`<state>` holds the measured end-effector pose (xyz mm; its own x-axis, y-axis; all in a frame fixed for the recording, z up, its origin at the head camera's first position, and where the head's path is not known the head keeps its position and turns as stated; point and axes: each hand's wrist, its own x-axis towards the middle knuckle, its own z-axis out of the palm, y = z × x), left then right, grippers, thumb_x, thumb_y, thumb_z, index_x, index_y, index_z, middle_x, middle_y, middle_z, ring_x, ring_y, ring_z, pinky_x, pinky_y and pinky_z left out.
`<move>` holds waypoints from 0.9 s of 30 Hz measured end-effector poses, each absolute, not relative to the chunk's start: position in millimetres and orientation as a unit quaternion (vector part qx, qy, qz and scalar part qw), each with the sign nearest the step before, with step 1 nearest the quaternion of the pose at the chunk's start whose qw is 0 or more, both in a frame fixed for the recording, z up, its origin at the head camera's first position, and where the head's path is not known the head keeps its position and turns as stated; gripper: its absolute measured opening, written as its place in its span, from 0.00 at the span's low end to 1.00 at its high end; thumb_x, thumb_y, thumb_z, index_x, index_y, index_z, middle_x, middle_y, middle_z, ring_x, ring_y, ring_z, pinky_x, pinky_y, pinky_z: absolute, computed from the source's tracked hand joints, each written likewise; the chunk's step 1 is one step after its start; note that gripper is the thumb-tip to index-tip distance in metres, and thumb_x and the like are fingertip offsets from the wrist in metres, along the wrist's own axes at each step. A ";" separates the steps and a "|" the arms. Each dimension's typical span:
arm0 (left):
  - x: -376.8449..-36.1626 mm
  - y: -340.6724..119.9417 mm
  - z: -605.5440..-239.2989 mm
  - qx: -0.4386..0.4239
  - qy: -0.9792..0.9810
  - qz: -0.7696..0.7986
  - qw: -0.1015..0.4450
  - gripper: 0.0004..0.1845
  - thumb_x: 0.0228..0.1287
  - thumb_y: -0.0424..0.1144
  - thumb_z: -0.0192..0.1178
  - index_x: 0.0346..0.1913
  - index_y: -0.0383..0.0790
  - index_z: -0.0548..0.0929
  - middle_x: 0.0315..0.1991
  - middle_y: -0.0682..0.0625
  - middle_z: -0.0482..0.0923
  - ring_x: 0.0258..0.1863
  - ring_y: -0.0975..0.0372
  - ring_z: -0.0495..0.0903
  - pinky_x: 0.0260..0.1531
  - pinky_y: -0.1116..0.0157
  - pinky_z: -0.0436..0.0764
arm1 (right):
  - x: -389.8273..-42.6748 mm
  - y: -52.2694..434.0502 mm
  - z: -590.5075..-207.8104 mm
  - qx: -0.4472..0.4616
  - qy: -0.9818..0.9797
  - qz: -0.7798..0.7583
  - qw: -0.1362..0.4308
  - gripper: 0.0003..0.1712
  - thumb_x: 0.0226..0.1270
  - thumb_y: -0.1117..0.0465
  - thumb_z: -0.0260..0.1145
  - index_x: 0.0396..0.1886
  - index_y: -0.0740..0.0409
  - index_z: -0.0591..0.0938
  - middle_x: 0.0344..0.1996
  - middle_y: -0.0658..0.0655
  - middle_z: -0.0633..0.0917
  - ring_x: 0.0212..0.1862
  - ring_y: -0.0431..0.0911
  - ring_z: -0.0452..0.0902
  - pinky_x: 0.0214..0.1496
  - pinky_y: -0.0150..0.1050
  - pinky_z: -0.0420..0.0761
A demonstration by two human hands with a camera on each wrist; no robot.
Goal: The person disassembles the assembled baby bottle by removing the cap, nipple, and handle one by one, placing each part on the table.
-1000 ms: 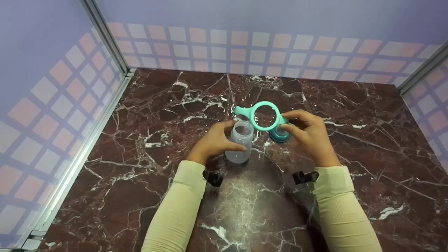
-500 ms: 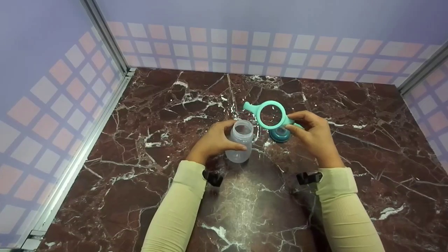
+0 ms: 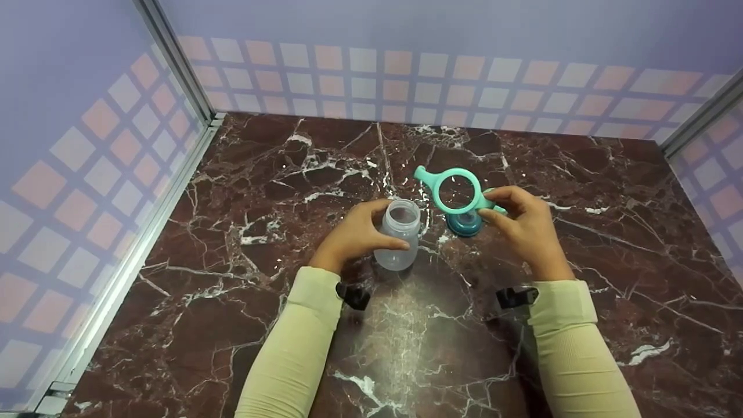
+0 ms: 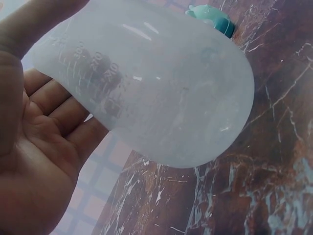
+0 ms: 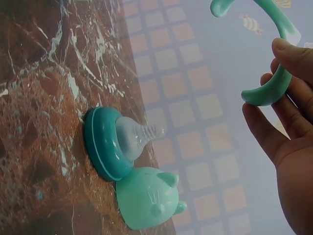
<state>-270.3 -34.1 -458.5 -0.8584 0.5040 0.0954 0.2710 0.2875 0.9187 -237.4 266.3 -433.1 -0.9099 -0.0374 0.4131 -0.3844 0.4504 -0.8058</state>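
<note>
Left hand (image 3: 348, 238) wrapped round clear bottle (image 3: 398, 235), steadying it upright on worktop (image 3: 232, 244). Right hand (image 3: 525, 229) pinching teal handle ring (image 3: 455, 190), raised right of the open neck, above teat collar (image 3: 464, 222).

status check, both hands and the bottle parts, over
Left hand grips open bottle, upright on table. Right hand pinches handle ring, held above nipple collar. Cat-shaped cap beside collar.

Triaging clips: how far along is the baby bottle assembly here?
Early. Done: nothing fitted. In hand: left hand grips the open clear plastic bottle; right hand pinches the mint handle ring above the table. Left: ring, teal nipple collar and mint cat-eared cap, both on the marble.
</note>
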 end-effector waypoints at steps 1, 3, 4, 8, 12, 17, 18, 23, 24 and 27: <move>-270.5 -34.2 -458.6 0.243 0.795 0.544 0.107 0.41 0.35 0.49 0.81 0.59 0.49 0.79 0.50 0.55 0.83 0.50 0.63 0.81 0.58 0.59 0.76 | -237.7 266.7 -433.6 0.124 -0.834 0.510 0.169 0.15 0.55 0.66 0.74 0.41 0.66 0.83 0.36 0.41 0.85 0.41 0.34 0.83 0.39 0.28 0.84; -270.9 -34.3 -459.2 0.242 0.798 0.542 0.106 0.41 0.35 0.49 0.81 0.59 0.49 0.79 0.50 0.56 0.83 0.50 0.63 0.80 0.59 0.59 0.76 | -237.9 267.6 -434.6 0.121 -0.835 0.511 0.167 0.15 0.55 0.66 0.74 0.41 0.66 0.83 0.37 0.42 0.85 0.42 0.34 0.83 0.40 0.28 0.84; -271.0 -34.3 -459.3 0.242 0.798 0.542 0.106 0.41 0.35 0.49 0.81 0.59 0.49 0.79 0.50 0.56 0.83 0.50 0.63 0.80 0.59 0.59 0.75 | -237.9 268.2 -435.2 0.120 -0.835 0.511 0.165 0.15 0.55 0.66 0.74 0.41 0.66 0.83 0.37 0.42 0.85 0.42 0.33 0.83 0.41 0.28 0.84; -271.0 -34.6 -459.6 0.241 0.794 0.547 0.109 0.41 0.35 0.48 0.81 0.59 0.49 0.79 0.50 0.55 0.83 0.50 0.63 0.80 0.59 0.59 0.76 | -238.2 270.2 -436.9 0.118 -0.835 0.512 0.164 0.15 0.55 0.67 0.73 0.42 0.68 0.82 0.38 0.46 0.84 0.44 0.33 0.82 0.44 0.27 0.83; -270.8 -35.1 -459.7 0.240 0.788 0.556 0.114 0.40 0.35 0.47 0.81 0.59 0.49 0.79 0.50 0.55 0.83 0.50 0.62 0.81 0.58 0.59 0.76 | -239.1 273.0 -438.9 0.115 -0.838 0.505 0.170 0.15 0.55 0.67 0.73 0.42 0.68 0.82 0.39 0.47 0.84 0.45 0.32 0.82 0.48 0.27 0.82; -270.9 -34.8 -460.6 0.237 0.786 0.559 0.116 0.41 0.36 0.46 0.81 0.60 0.48 0.79 0.50 0.54 0.83 0.50 0.62 0.81 0.58 0.59 0.77 | -240.1 276.4 -441.1 0.112 -0.840 0.502 0.174 0.14 0.56 0.68 0.73 0.42 0.68 0.82 0.37 0.47 0.84 0.43 0.32 0.82 0.46 0.25 0.82; -270.9 -34.6 -460.7 0.237 0.786 0.559 0.116 0.41 0.35 0.46 0.81 0.60 0.48 0.79 0.50 0.54 0.83 0.50 0.62 0.81 0.58 0.59 0.77 | -240.3 277.0 -441.5 0.113 -0.839 0.504 0.174 0.14 0.56 0.69 0.73 0.41 0.68 0.82 0.37 0.47 0.84 0.43 0.32 0.82 0.45 0.25 0.82; -271.7 -34.2 -461.7 0.240 0.792 0.552 0.107 0.41 0.36 0.46 0.81 0.60 0.49 0.79 0.50 0.55 0.83 0.51 0.62 0.80 0.58 0.59 0.76 | -240.4 279.9 -443.2 0.116 -0.836 0.507 0.178 0.14 0.55 0.70 0.73 0.41 0.69 0.82 0.37 0.48 0.84 0.43 0.33 0.82 0.47 0.25 0.81; -271.9 -34.1 -461.9 0.240 0.793 0.550 0.105 0.40 0.36 0.46 0.81 0.60 0.49 0.79 0.50 0.55 0.83 0.51 0.63 0.80 0.58 0.60 0.76 | -240.4 280.5 -443.5 0.116 -0.837 0.504 0.180 0.14 0.55 0.70 0.73 0.41 0.69 0.82 0.38 0.49 0.84 0.43 0.32 0.82 0.48 0.25 0.81; -272.4 -33.9 -462.5 0.242 0.795 0.548 0.098 0.41 0.36 0.47 0.81 0.60 0.49 0.79 0.50 0.55 0.83 0.51 0.63 0.80 0.58 0.60 0.76 | -240.5 282.1 -444.8 0.112 -0.842 0.495 0.182 0.14 0.54 0.69 0.73 0.41 0.69 0.82 0.38 0.53 0.84 0.44 0.31 0.81 0.50 0.24 0.80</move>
